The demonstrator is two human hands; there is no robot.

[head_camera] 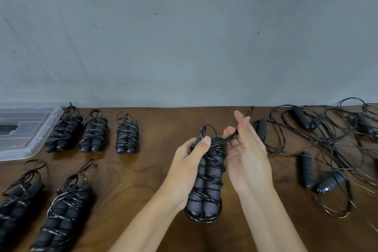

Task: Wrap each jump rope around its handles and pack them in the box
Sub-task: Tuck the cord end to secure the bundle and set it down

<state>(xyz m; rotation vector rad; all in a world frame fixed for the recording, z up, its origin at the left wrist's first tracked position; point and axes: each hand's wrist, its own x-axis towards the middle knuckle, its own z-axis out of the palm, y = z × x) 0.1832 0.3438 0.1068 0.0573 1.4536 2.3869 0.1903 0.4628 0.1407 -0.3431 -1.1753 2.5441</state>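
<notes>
Rope [229, 139] end sits pinched in my right hand [247, 149], crossing the top of the handles [206, 180] gripped in my left hand [190, 161]. Their long axis runs toward and away from me, held above the table [155, 161]. Five wrapped bundles [94, 131] lie left near the box [26, 129]; roughly three loose ropes [327, 143] tangle on the right.

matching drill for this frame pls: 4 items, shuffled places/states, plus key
Items:
1. clear plastic box
2. bundle in hands
3. unwrapped ropes
4. wrapped bundles

Places/states:
A. tangled heap, right side of table
B. far left edge of table
C. lying in rows beside the box
D. gripped by left hand, rope end pinched in right hand

Pairs: 1-B, 2-D, 3-A, 4-C
</notes>
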